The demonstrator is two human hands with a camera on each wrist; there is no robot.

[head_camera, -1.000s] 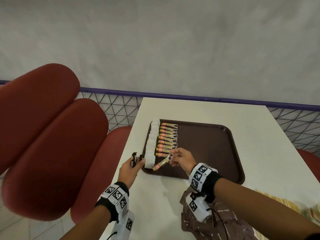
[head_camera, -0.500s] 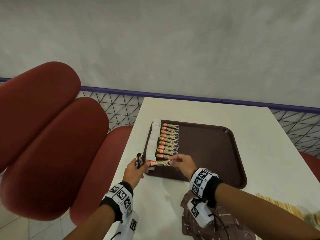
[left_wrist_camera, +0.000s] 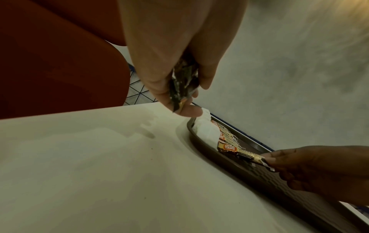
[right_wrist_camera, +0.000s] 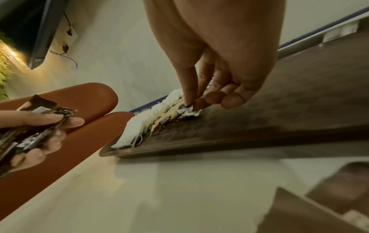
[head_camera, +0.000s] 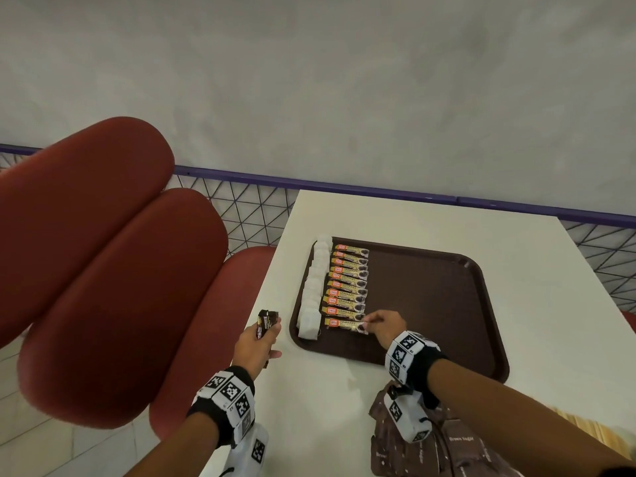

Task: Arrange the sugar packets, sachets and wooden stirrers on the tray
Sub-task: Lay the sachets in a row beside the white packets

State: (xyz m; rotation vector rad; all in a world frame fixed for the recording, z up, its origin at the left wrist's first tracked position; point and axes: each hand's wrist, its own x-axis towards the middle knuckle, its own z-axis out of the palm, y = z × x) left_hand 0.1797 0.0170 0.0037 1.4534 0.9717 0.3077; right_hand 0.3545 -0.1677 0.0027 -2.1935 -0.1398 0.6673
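A brown tray point(head_camera: 430, 297) lies on the white table point(head_camera: 344, 407). Along its left side run a column of white sachets point(head_camera: 315, 290) and a column of several gold coffee sachets point(head_camera: 347, 280). My right hand point(head_camera: 370, 323) pinches the right end of the nearest coffee sachet point(head_camera: 344, 323), which lies at the near end of that column point(right_wrist_camera: 169, 116) point(left_wrist_camera: 239, 153). My left hand point(head_camera: 261, 339) hovers off the tray's left edge and grips a bundle of dark coffee sachets point(head_camera: 265, 321) point(left_wrist_camera: 184, 82) point(right_wrist_camera: 30, 124).
Brown sugar packets point(head_camera: 430, 445) lie on the table near my right forearm, with wooden stirrers point(head_camera: 585, 425) at the right edge. Red padded seats point(head_camera: 103, 270) stand left of the table. A purple rail point(head_camera: 378, 192) runs behind it.
My right hand carried one coffee sachet from beside the left hand onto the tray and laid it flat at the near end of the column. The left hand drew back slightly.
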